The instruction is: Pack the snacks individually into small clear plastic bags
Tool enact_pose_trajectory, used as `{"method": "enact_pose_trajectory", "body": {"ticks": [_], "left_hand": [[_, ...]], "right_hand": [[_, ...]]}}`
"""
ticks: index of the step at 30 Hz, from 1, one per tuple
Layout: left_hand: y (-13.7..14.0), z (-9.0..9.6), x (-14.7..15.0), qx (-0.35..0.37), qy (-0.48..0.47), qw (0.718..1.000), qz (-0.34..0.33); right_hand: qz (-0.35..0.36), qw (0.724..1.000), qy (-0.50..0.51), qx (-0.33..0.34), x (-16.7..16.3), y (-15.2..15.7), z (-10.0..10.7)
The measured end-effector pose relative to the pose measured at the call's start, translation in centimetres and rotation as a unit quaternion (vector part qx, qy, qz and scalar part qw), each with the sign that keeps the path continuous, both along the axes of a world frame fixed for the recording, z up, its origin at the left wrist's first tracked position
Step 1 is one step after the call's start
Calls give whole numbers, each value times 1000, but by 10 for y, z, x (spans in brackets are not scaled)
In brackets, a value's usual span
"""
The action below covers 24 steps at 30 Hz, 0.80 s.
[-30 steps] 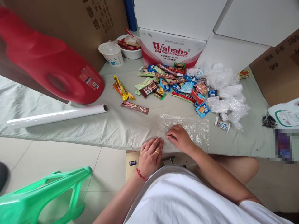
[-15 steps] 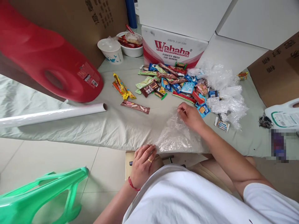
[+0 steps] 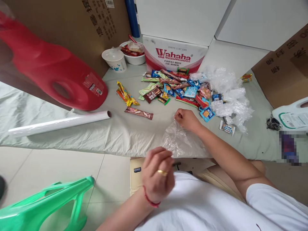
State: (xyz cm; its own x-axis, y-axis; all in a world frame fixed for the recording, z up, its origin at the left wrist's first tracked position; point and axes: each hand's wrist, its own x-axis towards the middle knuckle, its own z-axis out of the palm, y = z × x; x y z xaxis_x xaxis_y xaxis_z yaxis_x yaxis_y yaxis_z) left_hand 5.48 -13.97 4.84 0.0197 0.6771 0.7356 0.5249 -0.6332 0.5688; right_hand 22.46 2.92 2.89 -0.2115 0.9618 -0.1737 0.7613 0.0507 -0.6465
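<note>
My right hand (image 3: 186, 119) pinches a clear plastic bag (image 3: 176, 141) at its upper end. The bag lies crumpled over the front of the cloth-covered table. My left hand (image 3: 158, 173), with a gold ring and a red cord at the wrist, is raised in front of the table edge by the bag's lower left. Its fingers are curled and slightly blurred, hiding whatever may be in them. Beyond the right hand lies a heap of wrapped snacks (image 3: 172, 84). A brown snack stick (image 3: 139, 113) and yellow snack packets (image 3: 126, 96) lie to the left.
Crumpled plastic (image 3: 231, 93) sits right of the heap. A white roll (image 3: 60, 123) and a big red jug (image 3: 69, 77) stand at the left. Behind are a Wahaba-type carton (image 3: 175, 53), a paper cup (image 3: 115, 60) and a bowl (image 3: 136, 58). A green stool (image 3: 48, 202) is below left.
My left hand has lifted from the table edge and moved right, its fingers curling. My right hand, still pinching the bag, has shifted slightly left. The view has tilted a little.
</note>
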Motion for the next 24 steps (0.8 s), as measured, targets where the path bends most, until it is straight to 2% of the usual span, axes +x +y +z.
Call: {"method": "enact_pose_trajectory", "body": {"ticks": [2, 4, 8, 11, 15, 21, 24], "left_hand": [[5, -2, 30, -23, -3, 995, -97], [14, -21, 55, -43, 17, 990, -132], [32, -75, 75, -84, 43, 994, -52], [36, -99, 65, -97, 64, 993, -25], [40, -98, 46, -95, 105, 990, 7], [63, -94, 22, -125, 205, 971, 15], [70, -98, 17, -163, 271, 949, -6]], "right_hand": [[-12, 1000, 8, 16, -2, -4, 1], [-28, 999, 17, 28, -2, -7, 0], [-52, 997, 28, 45, 8, -11, -2], [-48, 996, 52, 46, 22, -13, -5], [-24, 995, 98, -1, 42, -7, -11], [50, 971, 186, -143, 60, 23, -17], [15, 961, 227, -157, 59, 41, -20]]}}
